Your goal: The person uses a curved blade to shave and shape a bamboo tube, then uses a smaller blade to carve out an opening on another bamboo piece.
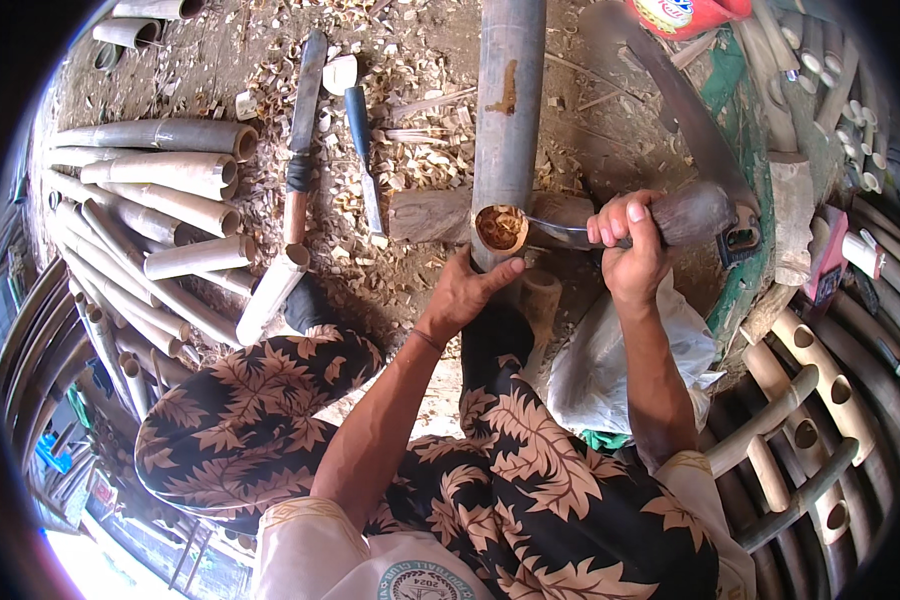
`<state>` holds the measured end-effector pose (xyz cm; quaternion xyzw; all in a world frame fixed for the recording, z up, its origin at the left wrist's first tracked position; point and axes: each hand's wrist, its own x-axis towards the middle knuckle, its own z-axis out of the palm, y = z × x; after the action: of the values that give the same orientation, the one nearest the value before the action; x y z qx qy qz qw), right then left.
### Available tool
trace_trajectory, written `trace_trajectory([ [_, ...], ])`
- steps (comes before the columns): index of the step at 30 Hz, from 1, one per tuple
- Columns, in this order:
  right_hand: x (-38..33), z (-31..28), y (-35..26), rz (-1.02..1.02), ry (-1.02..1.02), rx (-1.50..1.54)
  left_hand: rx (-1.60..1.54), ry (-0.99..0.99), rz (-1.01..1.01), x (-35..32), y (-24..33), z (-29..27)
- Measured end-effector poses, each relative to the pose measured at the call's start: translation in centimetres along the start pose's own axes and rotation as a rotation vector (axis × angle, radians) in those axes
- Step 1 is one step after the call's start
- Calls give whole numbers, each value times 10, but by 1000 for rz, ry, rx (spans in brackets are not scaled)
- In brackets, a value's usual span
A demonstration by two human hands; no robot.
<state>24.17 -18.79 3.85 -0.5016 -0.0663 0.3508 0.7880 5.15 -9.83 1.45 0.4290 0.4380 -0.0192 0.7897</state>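
A thick grey-brown bamboo pole (503, 140) lies pointing away from me, its near end cut into an opening with a rough brown inside. My left hand (460, 302) grips this near end from below, thumb along the rim and the other fingers partly hidden. In my right hand (630, 243) is a knife with a thin metal blade (558, 228), whose tip reaches the right edge of the opening. A thick dark wooden piece (692, 214) extends to the right of that fist, seemingly the knife's handle. Under the pole lies a wooden block (428, 215).
Cut bamboo tubes (165, 172) are piled at left. A long-bladed knife (308, 95) and a blue-handled chisel (358, 130) lie among shavings. A long dark tool (685, 105) is beyond my right hand. Bamboo pieces with holes (805, 430) and a plastic bag (595, 370) are at right.
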Motion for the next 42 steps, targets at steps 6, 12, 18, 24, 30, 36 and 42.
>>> trace_trajectory([
  [6, -2, 0, -5, 63, 124, -52, -16, -51, -40, 4, 0, -3],
  [12, -62, 28, -13, -497, -649, -574, -298, -140, -127, 0, -7, -13],
  [18, -81, 27, -1, -502, -891, -766, -237, -159, -133, 1, -7, -15],
  [24, -79, 20, 5, -539, -966, -909, -48, -66, -97, -2, 14, 0],
  [30, -78, 1, 7, -659, -1067, -1011, 8, 50, 5, 8, -8, 7],
  [36, -71, -21, 18, -764, -1101, -1108, 399, 388, -18, 9, -2, 27],
  [42, -69, -13, 16, -733, -1094, -1146, 372, 335, -62, 0, 7, 26],
])
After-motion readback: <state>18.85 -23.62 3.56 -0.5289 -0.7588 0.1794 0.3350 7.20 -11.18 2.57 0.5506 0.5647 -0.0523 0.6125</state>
